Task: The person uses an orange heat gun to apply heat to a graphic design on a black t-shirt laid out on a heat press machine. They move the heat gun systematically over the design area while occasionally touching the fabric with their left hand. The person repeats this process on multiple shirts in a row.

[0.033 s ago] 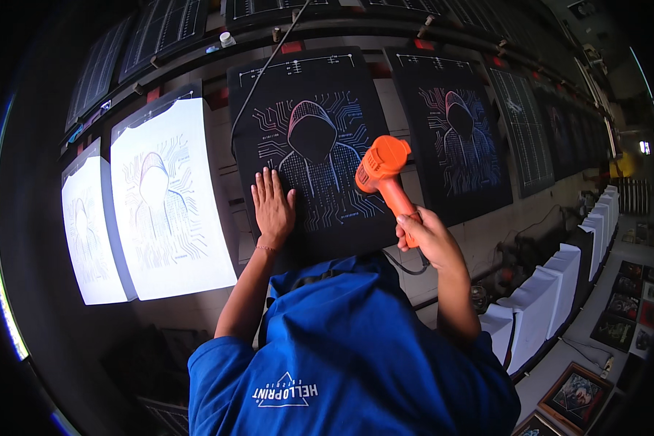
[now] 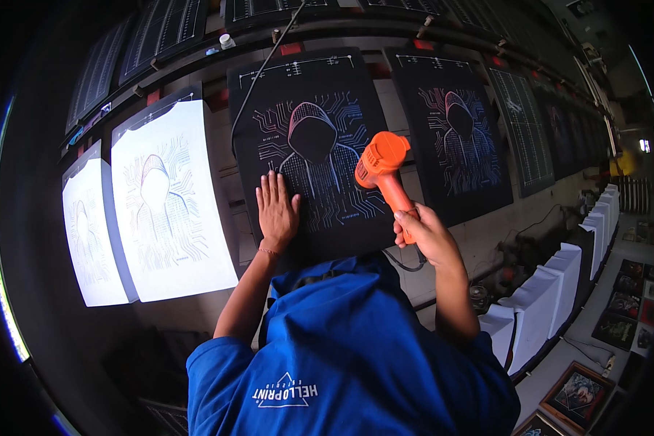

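A black shirt (image 2: 269, 80) lies flat on a printing board in front of me, printed with a hooded figure among circuit-like lines. My left hand (image 2: 277, 214) rests on the shirt's left side, palm down and fingers stretched, beside the print. In my right hand (image 2: 430, 238) is the handle of an orange heat gun (image 2: 385, 163), held over the right edge of the shirt. Its wide head hides part of the print's right side, and a dark cord (image 2: 402, 264) hangs from the handle.
White shirts (image 2: 214, 261) with the same design lie on boards to the left. Another black printed shirt (image 2: 498, 185) is on the right. A thin dark cable (image 2: 272, 54) slants across the shirt's upper left. White draped boards (image 2: 541, 298) and framed pictures (image 2: 578, 396) line the right.
My left hand has shifted slightly down and to the right on the shirt. The heat gun has moved a little up and left in my right hand.
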`<state>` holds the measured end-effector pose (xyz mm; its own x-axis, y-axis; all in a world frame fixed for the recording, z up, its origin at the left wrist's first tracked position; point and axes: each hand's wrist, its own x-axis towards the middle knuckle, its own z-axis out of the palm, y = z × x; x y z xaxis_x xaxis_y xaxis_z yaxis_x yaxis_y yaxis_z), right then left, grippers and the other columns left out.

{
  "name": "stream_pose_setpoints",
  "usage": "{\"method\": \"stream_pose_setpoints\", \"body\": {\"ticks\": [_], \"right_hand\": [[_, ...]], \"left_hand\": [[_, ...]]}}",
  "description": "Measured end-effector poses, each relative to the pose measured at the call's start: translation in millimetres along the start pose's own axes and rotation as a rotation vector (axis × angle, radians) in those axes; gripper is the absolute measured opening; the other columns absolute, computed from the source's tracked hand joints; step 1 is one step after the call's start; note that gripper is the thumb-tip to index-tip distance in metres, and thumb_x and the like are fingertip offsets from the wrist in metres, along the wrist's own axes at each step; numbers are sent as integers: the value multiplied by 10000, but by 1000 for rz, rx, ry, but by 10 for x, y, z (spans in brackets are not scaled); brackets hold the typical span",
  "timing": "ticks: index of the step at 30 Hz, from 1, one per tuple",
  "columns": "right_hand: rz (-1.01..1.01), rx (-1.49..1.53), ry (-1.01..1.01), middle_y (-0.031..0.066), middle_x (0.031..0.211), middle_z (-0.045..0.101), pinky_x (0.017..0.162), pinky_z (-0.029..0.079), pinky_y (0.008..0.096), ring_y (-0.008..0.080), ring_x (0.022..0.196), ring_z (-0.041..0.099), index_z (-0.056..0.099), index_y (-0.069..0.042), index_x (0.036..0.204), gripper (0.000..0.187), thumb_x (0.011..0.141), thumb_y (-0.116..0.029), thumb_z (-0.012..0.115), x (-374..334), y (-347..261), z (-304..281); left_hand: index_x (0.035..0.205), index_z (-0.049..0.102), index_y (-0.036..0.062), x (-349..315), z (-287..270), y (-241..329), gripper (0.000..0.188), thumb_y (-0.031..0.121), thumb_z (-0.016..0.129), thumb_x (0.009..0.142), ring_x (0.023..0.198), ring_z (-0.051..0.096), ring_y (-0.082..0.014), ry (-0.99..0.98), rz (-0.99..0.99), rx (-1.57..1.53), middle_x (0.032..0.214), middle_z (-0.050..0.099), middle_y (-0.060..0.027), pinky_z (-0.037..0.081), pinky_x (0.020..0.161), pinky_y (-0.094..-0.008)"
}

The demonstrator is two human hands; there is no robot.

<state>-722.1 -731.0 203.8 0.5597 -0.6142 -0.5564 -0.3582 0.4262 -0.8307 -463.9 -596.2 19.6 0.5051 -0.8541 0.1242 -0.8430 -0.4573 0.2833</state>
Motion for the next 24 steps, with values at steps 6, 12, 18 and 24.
{"method": "stream_pose_setpoints", "body": {"ticks": [6, 12, 18, 24], "right_hand": [[6, -8, 11, 29, 749, 572, 543, 490, 235, 89, 594, 581, 563, -4, 983, 267, 939, -264, 607, -36, -38, 31], [96, 0, 79, 39, 760, 570, 544, 483, 246, 104, 602, 578, 550, 9, 1041, 257, 943, -226, 590, -417, 82, -94], [113, 19, 167, 48, 769, 567, 547, 475, 262, 117, 603, 573, 537, 13, 1070, 249, 951, -204, 562, -597, 132, -123], [103, 75, 144, 41, 770, 570, 549, 486, 246, 104, 596, 578, 550, 0, 1014, 247, 947, -234, 590, -563, 132, -27]], "left_hand": [[1465, 276, -13, -214, -49, 66, 651, 387, 421, 973, 1459, 149, -315, -253, 227, -23, 1553, 228, -170, 86, 1189, -445], [1453, 279, -33, 469, 39, -30, 622, 347, 416, 980, 1453, 158, -330, -116, 205, -12, 1548, 231, -183, 113, 1186, -450], [1452, 297, -26, 402, 123, 137, 614, 354, 396, 980, 1448, 180, -326, -141, 275, -23, 1538, 262, -177, 109, 1188, -442], [1456, 293, -9, -252, -45, 333, 624, 361, 415, 969, 1450, 175, -317, -313, 453, -110, 1540, 257, -164, 104, 1188, -450]]}}
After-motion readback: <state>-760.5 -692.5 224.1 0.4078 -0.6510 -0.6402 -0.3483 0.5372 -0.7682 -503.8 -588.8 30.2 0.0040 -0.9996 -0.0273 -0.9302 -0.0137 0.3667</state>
